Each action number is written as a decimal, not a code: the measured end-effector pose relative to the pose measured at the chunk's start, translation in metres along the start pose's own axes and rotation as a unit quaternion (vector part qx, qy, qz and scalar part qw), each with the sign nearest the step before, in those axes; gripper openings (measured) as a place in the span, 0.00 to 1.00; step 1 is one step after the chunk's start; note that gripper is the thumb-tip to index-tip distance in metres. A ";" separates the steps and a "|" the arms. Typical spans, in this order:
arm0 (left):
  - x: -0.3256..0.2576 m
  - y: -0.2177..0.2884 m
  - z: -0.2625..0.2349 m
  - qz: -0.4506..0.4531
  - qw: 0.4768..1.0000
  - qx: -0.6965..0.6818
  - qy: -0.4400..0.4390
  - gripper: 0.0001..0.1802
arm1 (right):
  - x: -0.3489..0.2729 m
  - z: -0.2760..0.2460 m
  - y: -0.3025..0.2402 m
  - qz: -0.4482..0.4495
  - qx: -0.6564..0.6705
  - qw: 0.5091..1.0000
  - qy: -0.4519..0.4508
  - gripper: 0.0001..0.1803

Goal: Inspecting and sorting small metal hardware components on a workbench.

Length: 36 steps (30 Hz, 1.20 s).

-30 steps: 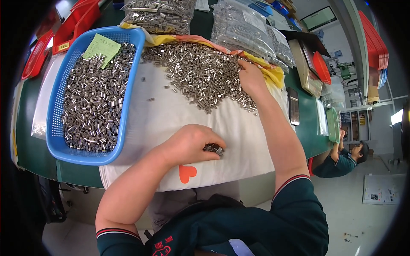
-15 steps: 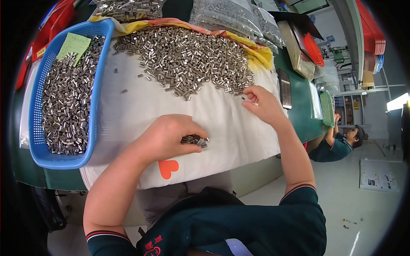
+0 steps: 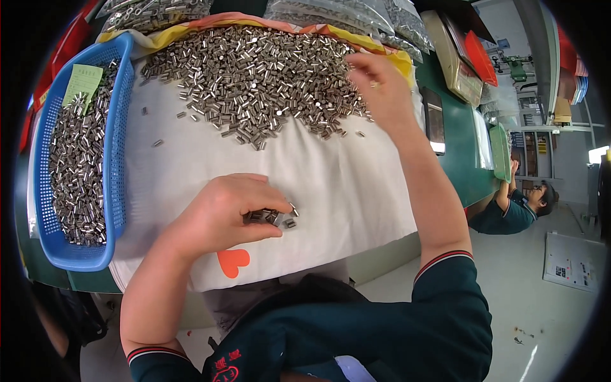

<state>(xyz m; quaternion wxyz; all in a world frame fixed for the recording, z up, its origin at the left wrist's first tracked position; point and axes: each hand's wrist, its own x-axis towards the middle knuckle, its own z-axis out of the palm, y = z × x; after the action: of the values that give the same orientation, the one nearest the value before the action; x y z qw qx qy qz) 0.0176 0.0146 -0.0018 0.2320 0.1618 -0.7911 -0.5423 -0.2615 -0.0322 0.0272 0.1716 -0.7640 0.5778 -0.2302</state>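
My left hand (image 3: 226, 210) rests on the white cloth (image 3: 344, 184) near the front, fingers closed on a small bunch of short metal cylinders (image 3: 270, 218). At the right end of a big loose pile of the same metal cylinders (image 3: 254, 76), my right hand (image 3: 375, 89) reaches in with fingers pinched together; whether it holds a piece is hidden. The pile lies along the far part of the cloth.
A blue plastic basket (image 3: 118, 146) at the left holds many more cylinders and a green slip of paper (image 3: 83, 83). Clear bags of parts (image 3: 331, 9) lie behind the pile. Another person (image 3: 519, 207) sits at the right beside the green table edge (image 3: 464, 159).
My right hand has gone from the cloth's right side back up to the pile's right end. My left hand has stayed on the cloth with its bunch of cylinders.
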 end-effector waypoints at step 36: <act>-0.002 -0.009 0.005 0.056 0.998 0.007 0.020 0.17 | 0.095 0.132 -0.116 -0.373 -0.138 0.917 -0.028 0.05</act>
<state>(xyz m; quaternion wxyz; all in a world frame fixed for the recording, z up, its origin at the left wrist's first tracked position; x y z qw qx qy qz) 0.0164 0.0165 -0.0118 0.2767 0.1300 -0.7980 -0.5194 -0.0736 -0.0927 -0.0072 -0.0179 -0.9464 0.2714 -0.1741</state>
